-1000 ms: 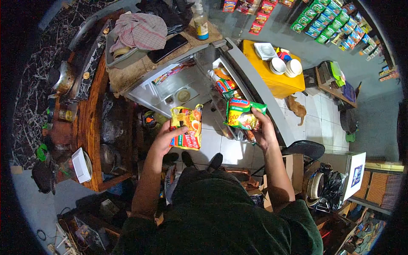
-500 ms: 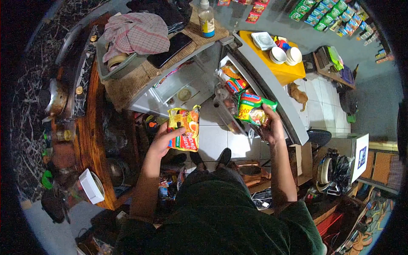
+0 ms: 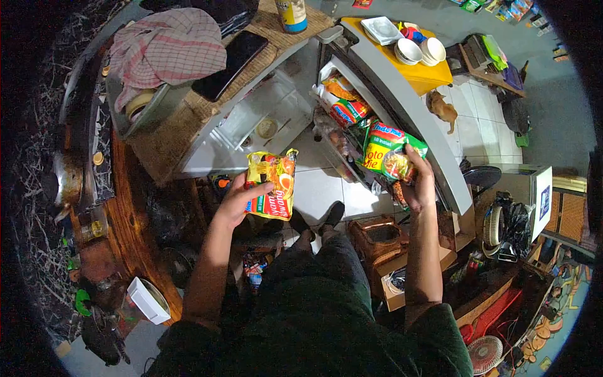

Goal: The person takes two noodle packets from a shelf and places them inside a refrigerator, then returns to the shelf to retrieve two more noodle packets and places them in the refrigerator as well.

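Observation:
My left hand (image 3: 236,202) is closed on a yellow and red instant noodle packet (image 3: 272,185), its thumb lying across the front. In my right hand (image 3: 419,182) is a green and yellow instant noodle packet (image 3: 387,151), gripped at its right side. This green packet is held against the inner side of the open fridge door (image 3: 411,107). More noodle packets (image 3: 344,103) stand in the door shelf behind it. Left of the door is the lit fridge interior (image 3: 251,129), with a round pale item (image 3: 266,129) inside.
On the fridge top lie a black phone (image 3: 230,66), a checked cloth (image 3: 169,50) over a tray, and a bottle (image 3: 291,16). White bowls (image 3: 409,51) stand on a yellow surface beyond the door. A cat (image 3: 442,112) is on the tiled floor. A wooden counter (image 3: 135,245) runs along my left.
The view has shifted, and the fridge sits nearer. My right hand has moved slightly right with the green packet. The yellow packet stays in my left hand at about the same place.

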A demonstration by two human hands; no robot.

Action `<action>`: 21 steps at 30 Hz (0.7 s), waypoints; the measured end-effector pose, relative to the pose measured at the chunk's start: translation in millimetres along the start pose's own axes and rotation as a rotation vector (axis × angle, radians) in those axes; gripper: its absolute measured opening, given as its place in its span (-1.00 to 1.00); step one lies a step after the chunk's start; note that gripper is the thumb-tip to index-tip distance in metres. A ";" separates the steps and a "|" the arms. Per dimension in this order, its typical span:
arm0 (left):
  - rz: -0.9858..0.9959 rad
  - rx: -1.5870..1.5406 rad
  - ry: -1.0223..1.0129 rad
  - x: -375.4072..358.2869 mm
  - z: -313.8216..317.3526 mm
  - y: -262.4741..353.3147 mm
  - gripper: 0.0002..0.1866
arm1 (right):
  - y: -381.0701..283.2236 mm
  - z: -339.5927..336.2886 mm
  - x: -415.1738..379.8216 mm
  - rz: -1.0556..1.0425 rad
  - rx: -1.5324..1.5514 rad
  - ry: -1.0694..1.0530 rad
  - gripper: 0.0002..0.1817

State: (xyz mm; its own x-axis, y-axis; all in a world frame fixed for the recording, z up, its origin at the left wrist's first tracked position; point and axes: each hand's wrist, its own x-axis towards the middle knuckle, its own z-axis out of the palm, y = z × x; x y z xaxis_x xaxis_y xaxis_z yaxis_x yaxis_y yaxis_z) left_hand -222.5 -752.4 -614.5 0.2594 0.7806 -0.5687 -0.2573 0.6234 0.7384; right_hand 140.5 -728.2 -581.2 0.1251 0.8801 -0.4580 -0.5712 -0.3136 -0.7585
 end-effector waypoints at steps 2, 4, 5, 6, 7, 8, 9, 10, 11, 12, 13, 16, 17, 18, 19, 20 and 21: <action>-0.011 0.014 0.062 7.6 -3.1 -8.3 -0.55 | 0.5 -1.8 1.1 0.026 0.005 0.028 -0.64; -0.015 0.011 0.067 16.4 -2.1 -13.8 -0.55 | 0.8 -7.8 5.7 0.026 0.000 0.056 -0.64; -0.010 0.009 0.069 20.0 -2.0 -15.7 -0.55 | 1.0 -9.6 6.5 0.035 -0.003 0.057 -0.64; -0.007 -0.013 0.085 21.3 2.7 -15.3 -0.55 | 0.2 -10.9 7.1 0.024 -0.015 0.082 -0.64; -0.013 -0.019 0.095 26.1 1.9 -18.3 -0.55 | -0.6 -11.0 8.4 0.013 -0.027 0.106 -0.64; -0.001 -0.022 0.075 30.2 0.3 -22.8 -0.54 | -1.4 -8.9 8.0 -0.020 -0.034 0.089 -0.64; 0.015 -0.027 0.056 35.1 -1.0 -27.4 -0.52 | -3.1 -3.2 6.1 -0.048 -0.058 0.084 -0.56; 0.015 -0.035 0.070 40.0 -2.0 -32.5 -0.52 | -1.4 -3.5 6.2 -0.078 -0.133 0.052 -0.51; 0.004 -0.021 0.092 45.3 -3.4 -38.0 -0.51 | 3.0 -5.9 6.7 -0.109 -0.206 0.016 -0.46; -0.006 -0.006 0.113 50.3 -5.7 -43.5 -0.49 | 10.4 -9.5 6.1 -0.105 -0.277 0.010 -0.36; -0.007 -0.014 0.128 54.8 -7.1 -49.0 -0.49 | 20.1 -12.2 5.3 -0.135 -0.385 0.034 -0.36; -0.027 -0.004 0.229 74.5 -14.9 -67.9 -0.46 | 51.5 -9.0 8.8 -0.132 -0.613 -0.081 -0.43; -0.031 -0.008 0.242 82.6 -20.6 -76.5 -0.46 | 64.4 -5.9 14.6 -0.126 -0.598 -0.151 -0.45; -0.022 -0.018 0.223 91.1 -27.6 -84.4 -0.45 | 78.4 -5.8 22.4 -0.120 -0.578 -0.212 -0.50; -0.013 -0.029 0.201 97.6 -34.2 -92.1 -0.44 | 86.9 -0.3 26.0 -0.111 -0.611 -0.246 -0.52; -0.023 -0.040 0.219 104.0 -41.2 -100.0 -0.44 | 97.0 1.2 33.3 -0.114 -0.629 -0.295 -0.53; -0.024 -0.043 0.227 110.8 -49.5 -107.2 -0.44 | 106.4 2.1 40.4 -0.117 -0.647 -0.344 -0.54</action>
State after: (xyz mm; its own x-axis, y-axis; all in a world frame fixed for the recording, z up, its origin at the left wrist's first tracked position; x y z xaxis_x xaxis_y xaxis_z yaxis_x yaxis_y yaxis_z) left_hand -212.3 -730.5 -774.6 0.0511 0.7528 -0.6562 -0.2945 0.6392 0.7104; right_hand 83.0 -725.2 -679.5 -0.1659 0.9492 -0.2674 0.0358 -0.2652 -0.9635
